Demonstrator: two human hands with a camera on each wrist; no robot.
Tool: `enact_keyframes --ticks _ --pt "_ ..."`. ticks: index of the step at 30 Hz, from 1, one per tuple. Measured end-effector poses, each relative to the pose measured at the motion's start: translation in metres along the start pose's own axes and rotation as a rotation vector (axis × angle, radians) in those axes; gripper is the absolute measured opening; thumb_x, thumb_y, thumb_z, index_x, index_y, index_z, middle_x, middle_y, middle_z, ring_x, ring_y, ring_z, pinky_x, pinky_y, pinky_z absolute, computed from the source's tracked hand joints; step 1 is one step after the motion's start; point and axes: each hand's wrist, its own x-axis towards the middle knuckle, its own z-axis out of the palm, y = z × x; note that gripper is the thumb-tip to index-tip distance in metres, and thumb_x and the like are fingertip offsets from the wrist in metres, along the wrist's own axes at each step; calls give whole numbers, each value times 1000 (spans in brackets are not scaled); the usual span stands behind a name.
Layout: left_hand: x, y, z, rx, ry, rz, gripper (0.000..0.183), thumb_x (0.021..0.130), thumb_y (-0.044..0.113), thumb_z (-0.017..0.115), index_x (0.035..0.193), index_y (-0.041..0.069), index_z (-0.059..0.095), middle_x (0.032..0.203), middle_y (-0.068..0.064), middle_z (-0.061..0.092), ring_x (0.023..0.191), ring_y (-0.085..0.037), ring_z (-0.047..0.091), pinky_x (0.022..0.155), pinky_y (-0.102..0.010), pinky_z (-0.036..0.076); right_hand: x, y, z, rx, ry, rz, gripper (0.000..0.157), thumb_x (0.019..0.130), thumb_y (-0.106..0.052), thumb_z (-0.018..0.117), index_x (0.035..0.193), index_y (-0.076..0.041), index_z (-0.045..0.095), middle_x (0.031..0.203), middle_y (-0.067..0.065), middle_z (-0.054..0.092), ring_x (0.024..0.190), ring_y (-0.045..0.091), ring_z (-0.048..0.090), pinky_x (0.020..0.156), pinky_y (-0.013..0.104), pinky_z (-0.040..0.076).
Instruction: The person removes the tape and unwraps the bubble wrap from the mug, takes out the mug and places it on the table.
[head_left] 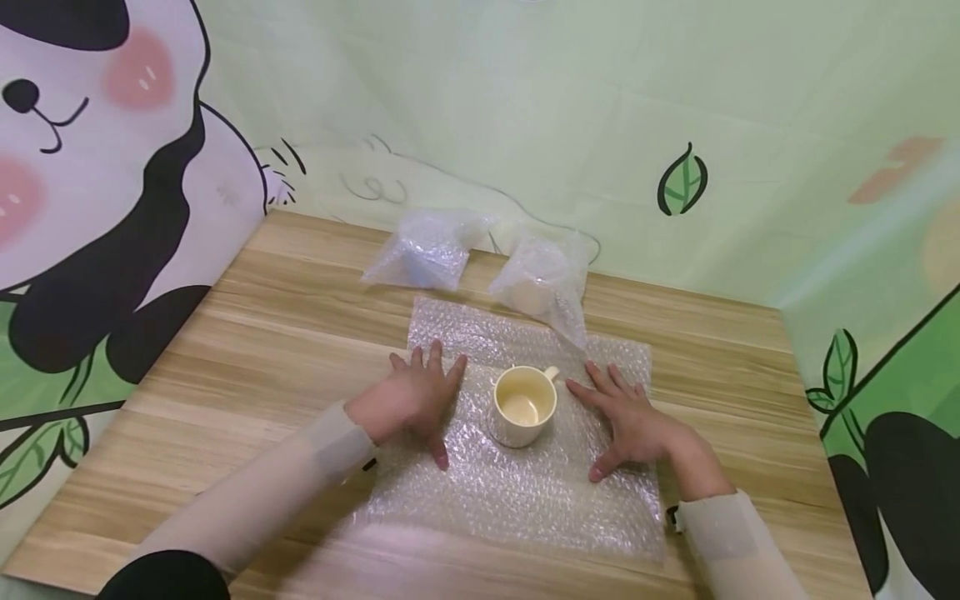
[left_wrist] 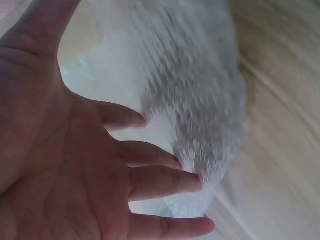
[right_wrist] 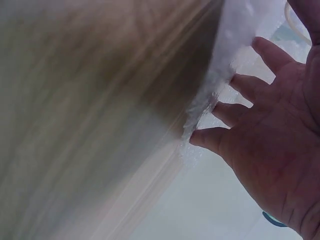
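A pale yellow mug [head_left: 517,425] stands upright on a flat sheet of bubble wrap [head_left: 517,500], its handle turned toward the upper right. To the mug's left, my left hand [head_left: 414,400] has its fingers spread and touches the sheet. On the other side my right hand [head_left: 630,421] also rests on the bubble wrap with fingers spread, its index fingertip close to the mug handle. Both wrist views show straight fingers of the left hand [left_wrist: 95,160] and the right hand [right_wrist: 270,120] against the bubble wrap [left_wrist: 200,100]. Neither hand grips the mug.
Two bubble-wrapped bundles lie behind the sheet: one with something bluish inside [head_left: 427,254], the other with a pale item [head_left: 536,279]. They sit near the back edge of the wooden table [head_left: 300,308]. A cloth backdrop [head_left: 525,108] with printed pandas and leaves rises behind.
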Motion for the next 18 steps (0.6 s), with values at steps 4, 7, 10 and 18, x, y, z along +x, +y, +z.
enact_keyframes --ticks 4,7,10,18 --pt "0 -7 -4 -12 31 25 155 44 68 95 167 16 16 167 -35 15 149 -59 29 110 -85 24 0 3 0 23 10 -15 132 55 -44 98 165 -23 28 175 16 -2 158 51 -10 119 79 -3" --pt "1 -13 -9 -37 49 48 146 50 68 94 166 16 22 166 -32 24 145 -57 38 109 -85 26 0 5 -1 47 43 -42 128 59 -45 98 164 -18 30 175 19 4 157 53 -5 118 80 1" --pt "3 -21 -15 -88 84 64 135 56 67 93 164 15 29 163 -26 37 140 -53 48 109 -79 35 -1 5 -4 100 101 -53 120 64 -43 96 162 -13 33 172 21 14 157 54 8 119 78 10" --pt "7 -28 -20 -199 175 81 127 63 60 93 163 13 31 158 -24 44 140 -51 45 111 -64 46 -6 0 -11 206 234 19 109 72 -40 93 161 -13 36 161 25 35 147 49 34 119 71 28"
